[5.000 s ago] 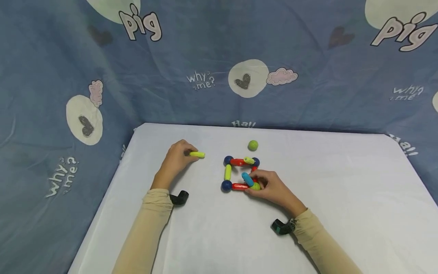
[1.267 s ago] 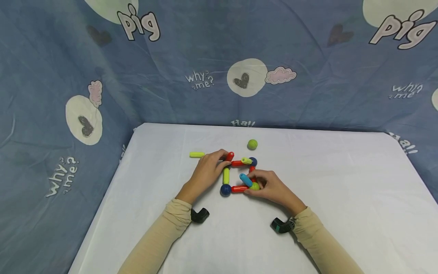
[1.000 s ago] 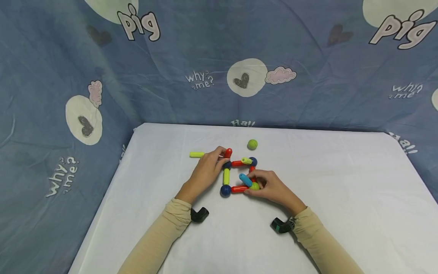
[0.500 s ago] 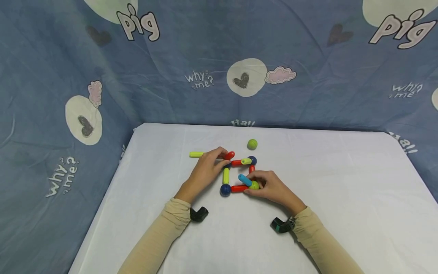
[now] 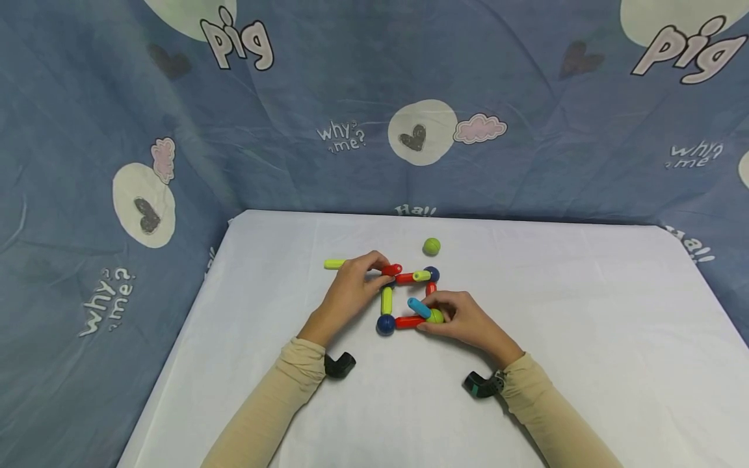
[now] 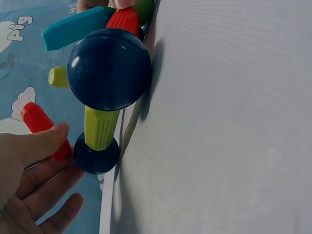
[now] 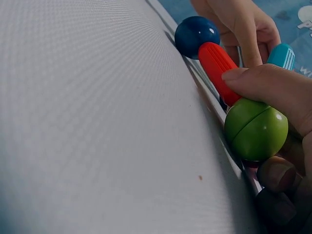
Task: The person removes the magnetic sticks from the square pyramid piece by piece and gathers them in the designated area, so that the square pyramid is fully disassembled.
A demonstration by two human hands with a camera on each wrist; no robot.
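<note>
A square of magnetic building sticks and balls lies on the white table: red sticks [image 5: 407, 322], a yellow-green stick [image 5: 386, 301] and navy balls [image 5: 385, 325]. My left hand [image 5: 348, 292] pinches a loose-ended red stick [image 5: 392, 269] between thumb and fingers at the far-left navy ball [image 6: 96, 156]. Whether that stick touches the ball is unclear. My right hand [image 5: 468, 322] grips the green ball [image 7: 256, 129] at the near-right corner, its thumb on the adjoining red stick [image 7: 217, 70]. A blue stick [image 5: 418, 307] rises from that corner. A short yellow-green stick [image 5: 421, 276] projects at the far-right navy ball [image 5: 432, 273].
Another yellow-green stick [image 5: 334, 264] lies left of the square, partly behind my left hand. A loose green ball [image 5: 432, 246] sits beyond it, toward the back. Patterned blue cloth [image 5: 281, 162] hangs behind and left of the white table [image 5: 556, 292].
My left hand has put the yellow-green stick down at the left and moved right to a red stick on the square's far-left corner. That stick has tipped rightward. The right hand stays put.
</note>
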